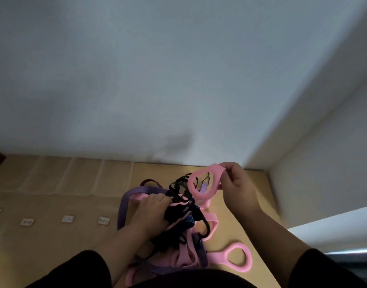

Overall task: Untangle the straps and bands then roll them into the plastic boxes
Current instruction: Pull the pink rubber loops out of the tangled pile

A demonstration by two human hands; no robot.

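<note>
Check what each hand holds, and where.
Right hand pinches the raised pink loop at its top end. Left hand grips the tangled bundle at its upper middle.

Wall: a plain pale grey-blue wall fills the upper half of the view, unmarked, with a soft shadow low down near its foot.
Side panel: a lighter white surface rises at the right and meets the wall at a slanting edge.
Table: a light wooden table butts against the wall; faint pale rectangles run in a row along its far side.
Labels: small white tags lie in a line on the table at the left.
Light: dim and even, with blur throughout.
</note>
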